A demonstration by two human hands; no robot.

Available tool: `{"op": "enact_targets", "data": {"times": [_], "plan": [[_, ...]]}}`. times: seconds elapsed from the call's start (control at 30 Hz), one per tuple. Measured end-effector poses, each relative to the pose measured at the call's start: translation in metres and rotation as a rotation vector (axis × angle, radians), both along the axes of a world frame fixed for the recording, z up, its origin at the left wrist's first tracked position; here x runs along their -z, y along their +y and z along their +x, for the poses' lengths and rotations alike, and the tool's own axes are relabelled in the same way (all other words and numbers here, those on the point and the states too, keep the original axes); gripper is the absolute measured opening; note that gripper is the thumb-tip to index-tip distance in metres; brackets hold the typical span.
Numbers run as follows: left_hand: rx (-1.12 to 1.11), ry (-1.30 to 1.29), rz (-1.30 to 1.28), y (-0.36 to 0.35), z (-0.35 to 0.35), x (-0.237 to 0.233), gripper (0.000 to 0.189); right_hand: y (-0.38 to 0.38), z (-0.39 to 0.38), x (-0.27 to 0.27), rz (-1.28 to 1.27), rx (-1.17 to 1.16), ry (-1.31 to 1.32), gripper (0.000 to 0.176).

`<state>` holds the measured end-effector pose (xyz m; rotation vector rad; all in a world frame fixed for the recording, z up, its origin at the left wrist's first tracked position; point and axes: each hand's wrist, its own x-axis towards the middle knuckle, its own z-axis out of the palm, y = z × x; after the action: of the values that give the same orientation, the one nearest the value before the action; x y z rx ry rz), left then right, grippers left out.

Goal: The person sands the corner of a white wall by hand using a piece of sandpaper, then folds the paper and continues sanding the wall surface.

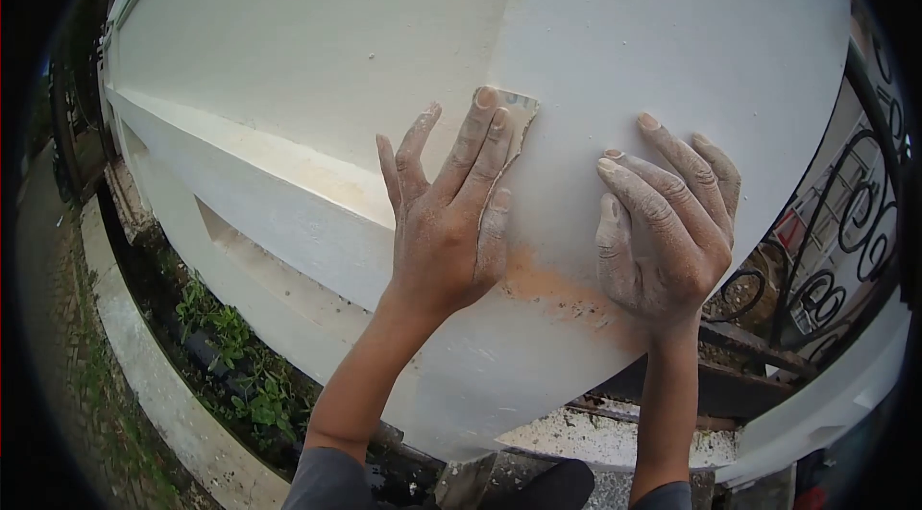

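Facing a broad white-painted wall [672,30], folded at a vertical corner near the middle and banded by a stepped ledge [259,193] across its left face. At the right edge, the black iron scrollwork of a gate [855,222]. Down at the left foot of the wall, a pale concrete kerb [144,385] and a strip of green weeds [240,385]. Pressed flat against the wall just left of the corner, the left hand [447,212], dusted white, fingers stretched upward and slightly spread, not curled round anything, fingertips pinning a small grey scrap, seemingly sandpaper [519,111], to the paint right at the corner edge. Just beside it on the right face, apart from it, the right hand [667,231], likewise dusty, open with fingers a little bent, resting on bare wall and holding nothing. Between and below the two hands, an orange-brown patch [557,291] in the white paint.
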<state>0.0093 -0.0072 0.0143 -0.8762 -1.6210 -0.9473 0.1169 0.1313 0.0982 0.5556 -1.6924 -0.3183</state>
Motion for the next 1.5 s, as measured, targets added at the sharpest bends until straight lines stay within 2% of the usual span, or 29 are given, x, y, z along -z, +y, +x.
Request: {"op": "enact_targets", "data": {"times": [0.07, 0.17, 0.27, 0.3, 0.37, 0.5, 0.6, 0.7, 0.73, 0.8, 0.9, 0.93, 1.03, 1.1, 1.2, 1.3, 1.4, 1.43, 1.5], "plan": [[-0.019, -0.140, -0.106, -0.005, 0.015, 0.056, 0.058, 0.001, -0.001, 0.000, -0.004, -0.013, 0.006, 0.024], [-0.097, -0.078, -0.158, -0.010, 0.011, 0.060, 0.057, 0.000, -0.001, -0.001, -0.008, -0.023, 0.009, 0.024], [-0.048, 0.032, -0.030, -0.007, -0.003, -0.012, 0.058, 0.000, -0.001, -0.001, -0.013, -0.023, 0.024, 0.023], [-0.030, -0.002, -0.040, -0.006, -0.001, -0.008, 0.058, 0.000, -0.002, -0.002, -0.011, -0.020, 0.023, 0.023], [0.004, -0.072, -0.059, -0.005, 0.007, 0.013, 0.058, -0.001, 0.000, -0.001, -0.006, -0.015, 0.020, 0.022], [0.019, -0.336, -0.429, -0.037, 0.056, 0.090, 0.057, -0.001, 0.001, -0.001, -0.003, -0.034, 0.022, 0.022], [0.386, -0.493, -0.125, -0.056, 0.065, 0.113, 0.051, 0.000, 0.001, 0.010, -0.056, -0.132, -0.016, 0.021], [0.924, -0.922, 0.583, -0.055, 0.090, 0.122, 0.043, -0.002, 0.013, 0.056, -0.266, -0.358, -0.201, 0.022], [1.041, -0.971, 0.642, -0.054, 0.097, 0.126, 0.042, -0.003, 0.023, 0.082, -0.367, -0.445, -0.299, 0.023], [1.283, -1.036, 0.767, -0.050, 0.104, 0.131, 0.041, -0.011, 0.043, 0.137, -0.738, -0.633, -0.540, 0.023], [1.458, -1.189, 0.798, -0.046, 0.114, 0.135, 0.040, -0.036, 0.059, 0.183, -1.288, -0.809, -0.867, 0.031], [1.458, -1.208, 0.846, -0.044, 0.118, 0.133, 0.039, -0.045, 0.061, 0.190, -1.427, -0.868, -0.965, 0.034], [1.487, -1.262, 0.951, -0.038, 0.125, 0.130, 0.038, -0.058, 0.059, 0.210, -1.638, -0.997, -1.065, 0.037], [1.540, -1.285, 0.982, -0.038, 0.125, 0.134, 0.038, -0.058, 0.059, 0.215, -1.635, -0.991, -1.048, 0.032], [1.429, -1.338, 0.969, -0.038, 0.128, 0.136, 0.033, -0.063, 0.057, 0.211, -1.586, -1.001, -0.993, 0.026], [1.260, -1.308, 0.772, -0.041, 0.125, 0.144, 0.025, -0.061, 0.054, 0.214, -1.537, -0.935, -0.922, 0.020], [0.852, -1.070, 0.247, -0.059, 0.111, 0.150, 0.019, -0.055, 0.061, 0.213, -1.493, -0.774, -1.004, 0.019], [0.893, -1.123, 0.247, -0.065, 0.108, 0.152, 0.019, -0.055, 0.063, 0.212, -1.476, -0.713, -1.056, 0.020], [0.969, -1.229, 0.251, -0.074, 0.105, 0.157, 0.018, -0.055, 0.060, 0.226, -1.428, -0.740, -1.044, 0.023]]}}
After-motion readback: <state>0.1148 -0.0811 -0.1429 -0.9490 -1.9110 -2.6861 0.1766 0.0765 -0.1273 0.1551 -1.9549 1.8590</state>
